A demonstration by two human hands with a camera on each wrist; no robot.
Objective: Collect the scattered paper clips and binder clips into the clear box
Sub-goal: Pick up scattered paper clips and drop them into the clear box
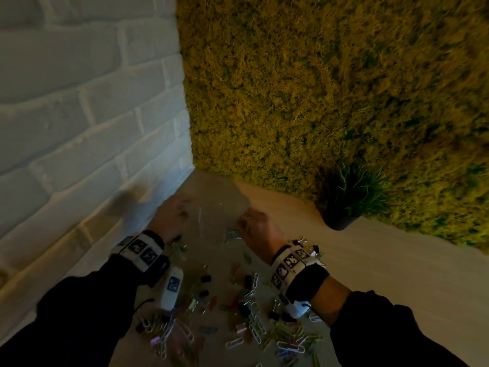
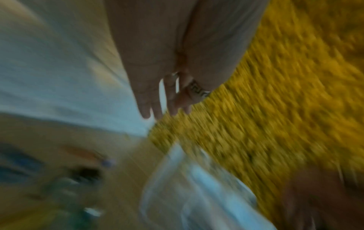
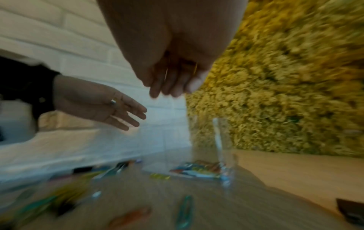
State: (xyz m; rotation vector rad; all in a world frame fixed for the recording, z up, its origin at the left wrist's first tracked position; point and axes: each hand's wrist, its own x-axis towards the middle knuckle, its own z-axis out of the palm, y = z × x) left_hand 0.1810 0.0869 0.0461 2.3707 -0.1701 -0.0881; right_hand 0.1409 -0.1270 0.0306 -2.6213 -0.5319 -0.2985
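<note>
The clear box (image 1: 211,200) stands in the table's far corner, and some coloured clips (image 3: 197,169) lie inside it by its wall (image 3: 218,137). My left hand (image 1: 173,213) hovers at the box's left side with fingers (image 3: 128,115) straight and nothing in them. My right hand (image 1: 254,223) hangs at the box's right side. Its fingers (image 3: 169,87) hang loosely together and I see nothing held. Many paper clips (image 1: 254,332) and black binder clips (image 1: 247,280) lie scattered on the table nearer to me. The wrist views are blurred.
A white brick wall (image 1: 79,115) closes the left side and a yellow-green moss wall (image 1: 330,88) the back. A dark pot with grass (image 1: 349,205) stands at the back right. The pale wooden table (image 1: 383,260) extends to the right.
</note>
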